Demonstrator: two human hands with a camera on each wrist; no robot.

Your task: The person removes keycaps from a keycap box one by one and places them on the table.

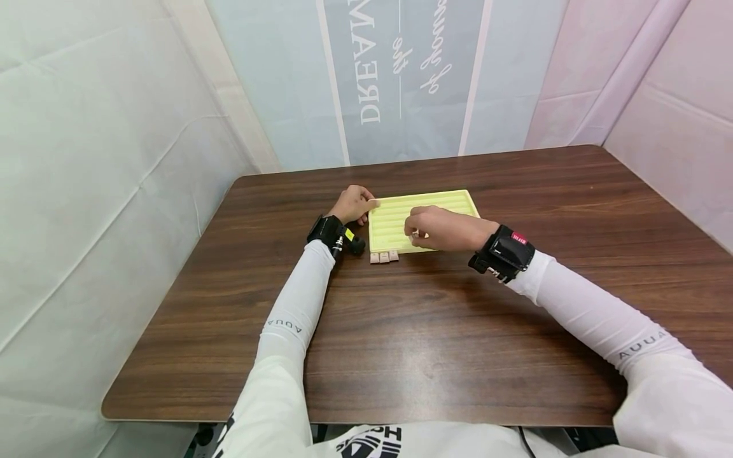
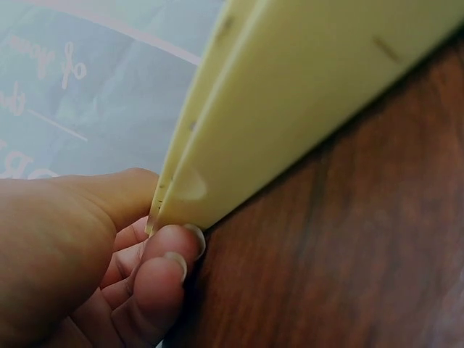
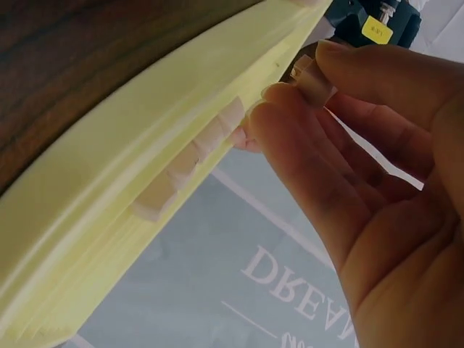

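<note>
A yellow ridged tray [image 1: 389, 224] lies on the table. My left hand [image 1: 353, 203] grips its left edge, the thumb over the rim and curled fingertips against the outer side, as the left wrist view shows the tray [image 2: 283, 94] up close. Above the tray's front part, my right hand [image 1: 443, 228] pinches a small block [image 3: 313, 83] between thumb and fingertips. Several pale blocks [image 3: 185, 165] stand in a row on the tray in the right wrist view; in the head view the right hand hides them. Three similar blocks [image 1: 384, 257] sit along the tray's front left edge.
The brown wooden table [image 1: 401, 356] extends around the tray on all sides. A pale blue-grey curtain with lettering [image 1: 401, 83] hangs behind it, and white fabric walls [image 1: 103, 191] stand at the sides. Black cameras [image 1: 504, 253] are strapped to both wrists.
</note>
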